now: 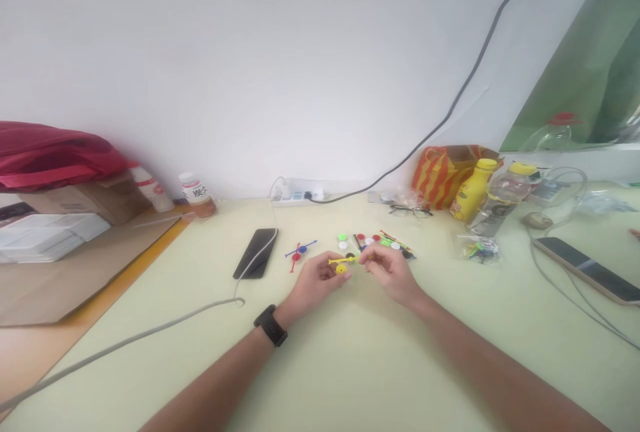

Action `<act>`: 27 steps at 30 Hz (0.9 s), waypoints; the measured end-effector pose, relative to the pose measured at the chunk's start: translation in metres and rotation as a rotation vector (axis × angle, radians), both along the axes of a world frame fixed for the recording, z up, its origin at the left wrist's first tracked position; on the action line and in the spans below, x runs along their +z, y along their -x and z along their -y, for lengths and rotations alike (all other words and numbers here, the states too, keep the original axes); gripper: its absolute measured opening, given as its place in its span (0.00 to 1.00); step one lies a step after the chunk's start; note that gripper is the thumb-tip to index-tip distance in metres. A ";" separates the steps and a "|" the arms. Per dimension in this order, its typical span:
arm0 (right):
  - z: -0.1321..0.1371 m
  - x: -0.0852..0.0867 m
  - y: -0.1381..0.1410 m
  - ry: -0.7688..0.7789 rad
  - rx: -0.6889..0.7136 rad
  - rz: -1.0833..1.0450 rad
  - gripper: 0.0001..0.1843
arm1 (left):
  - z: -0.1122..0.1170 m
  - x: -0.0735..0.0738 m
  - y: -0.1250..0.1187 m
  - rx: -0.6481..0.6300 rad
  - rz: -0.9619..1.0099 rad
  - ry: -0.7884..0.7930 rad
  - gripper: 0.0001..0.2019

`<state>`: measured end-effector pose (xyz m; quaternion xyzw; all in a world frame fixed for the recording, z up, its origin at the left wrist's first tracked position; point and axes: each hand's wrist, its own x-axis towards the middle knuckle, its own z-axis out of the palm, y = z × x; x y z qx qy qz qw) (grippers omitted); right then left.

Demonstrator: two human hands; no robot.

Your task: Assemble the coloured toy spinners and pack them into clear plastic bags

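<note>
My left hand (316, 280) is closed, with a yellow disc (341, 270) pinched at the thumb tip. Just above the disc, a thin yellow plastic arrow (340, 261) stretches from the left fingers towards the right ones. My right hand (393, 273) has its fingers pinched at the arrow's right end; the fingertips hide the exact contact. Behind the hands lie small coloured discs (361, 237) and several thin plastic arrows (397, 240). Left of my left hand, a red arrow (296, 259) and a blue arrow (305, 247) lie with discs on them.
A black phone (256, 253) lies at left under a white cable (190, 314). Glasses (410, 211), a striped bag (440, 175), a yellow bottle (473, 191) and a clear bottle (503, 199) stand or lie at back right. Another phone (590, 269) is at far right; cardboard (95, 272) lies left.
</note>
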<state>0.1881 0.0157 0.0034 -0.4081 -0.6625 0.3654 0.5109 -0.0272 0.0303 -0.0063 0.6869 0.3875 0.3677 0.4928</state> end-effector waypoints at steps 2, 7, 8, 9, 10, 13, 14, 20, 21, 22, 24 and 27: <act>0.004 0.001 0.004 0.033 0.064 -0.052 0.07 | 0.001 0.000 -0.002 -0.001 0.078 0.071 0.20; 0.007 0.000 0.010 0.109 0.183 -0.130 0.07 | 0.001 0.002 -0.004 0.044 0.123 0.055 0.20; 0.007 0.000 0.010 0.122 0.193 -0.134 0.07 | 0.000 0.003 -0.003 0.048 0.125 0.043 0.19; 0.006 -0.001 0.010 0.135 0.199 -0.135 0.07 | 0.000 0.004 -0.003 0.045 0.126 0.033 0.19; 0.006 -0.002 0.010 0.145 0.198 -0.134 0.08 | 0.000 0.004 -0.003 0.040 0.128 0.025 0.19; 0.004 -0.005 0.010 0.164 0.164 -0.128 0.09 | 0.000 0.004 -0.004 0.021 0.136 0.012 0.20; 0.003 -0.006 0.010 0.167 0.155 -0.123 0.10 | 0.000 0.003 -0.004 0.018 0.139 0.008 0.20; 0.000 -0.010 0.010 0.168 0.172 -0.075 0.13 | 0.000 -0.001 -0.005 0.019 0.168 0.007 0.19; 0.000 -0.011 0.010 0.164 0.170 -0.063 0.14 | 0.000 -0.001 -0.005 0.023 0.167 0.003 0.19; 0.000 -0.012 0.010 0.158 0.164 -0.047 0.14 | 0.000 -0.001 -0.005 0.024 0.164 -0.004 0.19; 0.001 -0.013 0.010 0.142 0.136 -0.005 0.14 | 0.001 0.001 -0.005 0.015 0.167 -0.007 0.18; 0.006 -0.010 0.010 0.087 0.068 0.077 0.12 | 0.002 0.003 -0.006 0.002 0.184 0.039 0.17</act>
